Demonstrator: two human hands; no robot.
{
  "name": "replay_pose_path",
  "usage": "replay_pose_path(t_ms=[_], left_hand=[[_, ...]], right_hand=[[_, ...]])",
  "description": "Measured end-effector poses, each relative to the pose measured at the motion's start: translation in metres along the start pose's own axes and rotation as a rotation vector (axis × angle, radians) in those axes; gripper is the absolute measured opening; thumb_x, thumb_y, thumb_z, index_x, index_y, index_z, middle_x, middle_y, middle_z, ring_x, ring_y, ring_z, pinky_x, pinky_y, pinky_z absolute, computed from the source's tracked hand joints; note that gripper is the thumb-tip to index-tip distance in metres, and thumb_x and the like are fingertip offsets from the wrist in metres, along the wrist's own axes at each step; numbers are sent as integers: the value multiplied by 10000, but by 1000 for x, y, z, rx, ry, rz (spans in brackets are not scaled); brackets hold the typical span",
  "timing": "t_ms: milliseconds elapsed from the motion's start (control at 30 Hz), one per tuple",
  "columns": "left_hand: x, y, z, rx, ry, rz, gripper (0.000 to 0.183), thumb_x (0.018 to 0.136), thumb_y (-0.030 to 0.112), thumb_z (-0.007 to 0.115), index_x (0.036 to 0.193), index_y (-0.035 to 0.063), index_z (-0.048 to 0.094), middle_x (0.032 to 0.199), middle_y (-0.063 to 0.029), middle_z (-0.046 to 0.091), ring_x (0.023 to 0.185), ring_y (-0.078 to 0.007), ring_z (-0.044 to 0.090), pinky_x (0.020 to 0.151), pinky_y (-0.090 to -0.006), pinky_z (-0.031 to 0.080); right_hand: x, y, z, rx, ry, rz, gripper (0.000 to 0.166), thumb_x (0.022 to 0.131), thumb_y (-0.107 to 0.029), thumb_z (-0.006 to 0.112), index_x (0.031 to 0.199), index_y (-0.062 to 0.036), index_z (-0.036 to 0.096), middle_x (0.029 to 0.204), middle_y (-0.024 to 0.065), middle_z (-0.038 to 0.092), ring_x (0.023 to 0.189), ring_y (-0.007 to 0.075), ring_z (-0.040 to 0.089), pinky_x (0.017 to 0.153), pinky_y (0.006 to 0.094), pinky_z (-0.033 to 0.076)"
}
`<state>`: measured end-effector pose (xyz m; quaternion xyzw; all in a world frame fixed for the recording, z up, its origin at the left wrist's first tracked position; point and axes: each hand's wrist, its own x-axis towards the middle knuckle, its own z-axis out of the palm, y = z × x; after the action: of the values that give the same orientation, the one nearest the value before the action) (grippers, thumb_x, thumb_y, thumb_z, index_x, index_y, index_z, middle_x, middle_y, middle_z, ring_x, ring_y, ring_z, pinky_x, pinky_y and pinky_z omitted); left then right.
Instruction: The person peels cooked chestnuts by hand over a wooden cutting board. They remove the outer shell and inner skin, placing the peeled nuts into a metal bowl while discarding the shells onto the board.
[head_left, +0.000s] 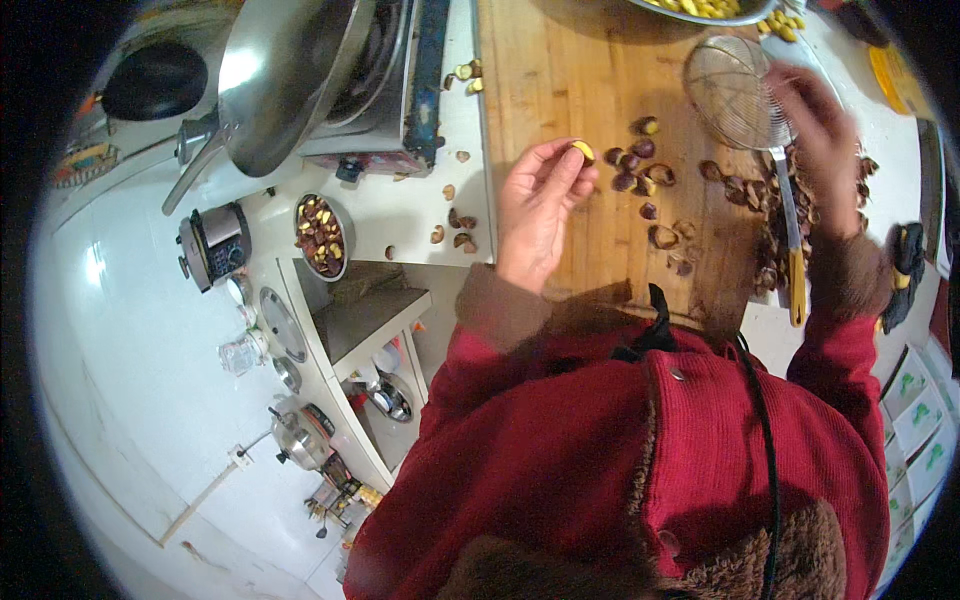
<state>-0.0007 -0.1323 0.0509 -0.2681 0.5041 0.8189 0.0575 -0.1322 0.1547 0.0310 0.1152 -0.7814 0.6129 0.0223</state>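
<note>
Between the thumb and fingers of my left hand (547, 195) is a partly shelled chestnut (583, 151), its yellow flesh showing beside dark shell. My right hand (821, 131) is blurred, over the right side of a wire mesh strainer (726, 86) with a yellow-ended handle; whether it holds anything cannot be told. Both hands are above a wooden board (570, 82). Brown chestnuts (624, 180) and empty shells (663, 237) lie between them, and a heap of shells (769, 217) lies beneath the strainer's handle. A metal bowl of yellow peeled chestnuts (701, 9) stands at the board's far edge.
To the left stand a gas stove (367, 142) and a large metal wok (262, 82). An oval bowl of brown and yellow pieces (322, 236) sits on the white counter (375, 232), with shell scraps nearby. A rice cooker (217, 246) is farther left. Black gloves (904, 274) lie at right.
</note>
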Motion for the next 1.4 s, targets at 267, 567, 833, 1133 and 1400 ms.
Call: replay_pose_path(t_ms=[267, 567, 833, 1133, 1400], left_hand=[[-46, -2, 55, 42, -246, 140, 286, 905, 27, 591, 1185, -6, 544, 1063, -79, 626, 948, -133, 596, 832, -258, 493], [-69, 7, 72, 186, -287, 158, 260, 878, -7, 602, 1131, -32, 546, 1079, -115, 609, 931, -157, 610, 834, -263, 501], [-87, -13, 65, 127, -177, 140, 179, 852, 8, 663, 1018, -33, 609, 912, -69, 642, 823, -112, 607, 761, -233, 508], [-91, -23, 55, 62, -126, -24, 187, 886, 101, 650, 1009, -40, 647, 871, -30, 648, 770, -79, 575, 674, -212, 468], [-87, -37, 63, 301, -93, 185, 110, 931, 83, 570, 958, -21, 596, 864, -17, 612, 781, -60, 546, 691, -201, 450]], right_hand=[[-100, -91, 66, 258, -160, 82, 377, 786, -54, 716, 1154, -42, 631, 1114, 93, 575, 808, 110, 619, 651, 216, 506], [-114, -98, 49, 195, -138, -48, 275, 759, -22, 731, 1021, -33, 649, 925, 68, 592, 750, 104, 613, 614, 221, 504], [-122, -106, 51, -13, -149, -164, 291, 698, 5, 743, 965, -21, 630, 880, 74, 550, 720, 159, 610, 604, 253, 518], [-132, -101, 51, -121, -193, -153, 303, 679, -4, 747, 953, -15, 618, 819, 82, 518, 727, 196, 582, 592, 277, 489], [-138, -94, 55, 95, -175, 27, 225, 728, -15, 747, 921, 18, 635, 793, 51, 523, 682, 129, 579, 595, 249, 491]])
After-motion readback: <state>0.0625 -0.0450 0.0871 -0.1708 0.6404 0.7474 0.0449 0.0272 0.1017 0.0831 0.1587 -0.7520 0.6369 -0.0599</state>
